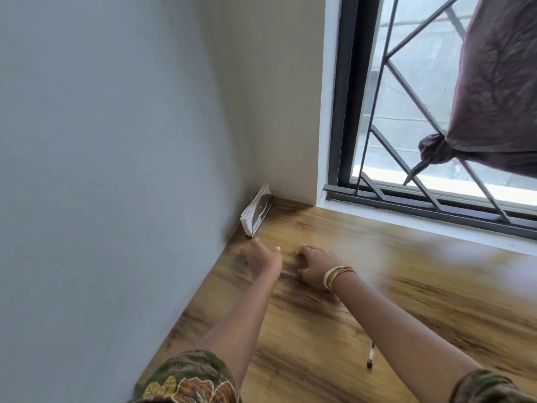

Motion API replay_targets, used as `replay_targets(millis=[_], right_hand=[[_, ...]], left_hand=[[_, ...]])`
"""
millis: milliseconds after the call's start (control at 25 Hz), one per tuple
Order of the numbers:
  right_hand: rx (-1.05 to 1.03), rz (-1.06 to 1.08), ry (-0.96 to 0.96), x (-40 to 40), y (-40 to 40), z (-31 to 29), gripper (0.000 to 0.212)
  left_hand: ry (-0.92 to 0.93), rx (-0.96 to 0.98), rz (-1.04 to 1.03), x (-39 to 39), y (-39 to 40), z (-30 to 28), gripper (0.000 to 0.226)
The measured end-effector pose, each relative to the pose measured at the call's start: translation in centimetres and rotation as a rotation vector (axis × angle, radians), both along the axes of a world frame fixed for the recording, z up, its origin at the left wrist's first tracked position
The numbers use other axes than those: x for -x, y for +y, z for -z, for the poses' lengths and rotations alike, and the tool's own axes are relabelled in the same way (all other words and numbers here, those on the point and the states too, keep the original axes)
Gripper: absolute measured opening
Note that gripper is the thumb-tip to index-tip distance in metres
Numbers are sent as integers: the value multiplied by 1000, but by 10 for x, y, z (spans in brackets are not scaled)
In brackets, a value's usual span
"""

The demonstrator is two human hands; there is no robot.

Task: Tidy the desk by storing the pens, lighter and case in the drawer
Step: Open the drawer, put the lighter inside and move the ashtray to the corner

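Both my arms stretch toward the far left corner of the wooden desk (406, 286). My left hand (263, 257) is open and holds nothing, its fingers spread just short of the wall. To its right my right hand (315, 267), with bangles at the wrist, rests on the desk with fingers curled under; whatever lies beneath the palm is hidden. A white pen with a dark tip (371, 356) lies on the desk near me, partly covered by my right forearm. No lighter, case or drawer is in view. The picture is blurred by motion.
A small book with white pages and a dark cover (257, 212) leans against the grey wall in the corner, just beyond my left hand. A barred window (406, 141) runs along the desk's far edge, with a knotted purple cloth (494, 97) hanging at upper right.
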State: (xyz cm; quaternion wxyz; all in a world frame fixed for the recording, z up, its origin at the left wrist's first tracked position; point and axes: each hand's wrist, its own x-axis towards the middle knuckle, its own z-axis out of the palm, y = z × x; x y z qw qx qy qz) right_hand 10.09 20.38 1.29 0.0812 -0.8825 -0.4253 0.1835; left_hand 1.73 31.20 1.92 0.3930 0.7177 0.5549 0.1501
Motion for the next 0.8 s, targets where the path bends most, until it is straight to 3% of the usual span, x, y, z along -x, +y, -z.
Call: replay_targets(millis=[160,280,600,800], right_hand=[[-138,14,-120,39,-49,6,41],[-213,85,-96,62,-88,9,46],[-307,171,-161,135,-204,8,46],[-373,254,-238,175,-259,15,42]], left_hand=[[75,-109,166,32,-48,4,57],[61,-209,314,65,-86,12,53],[63,-186,426,165,-210,23,54],[345,-300,736,214,-261,32,58]])
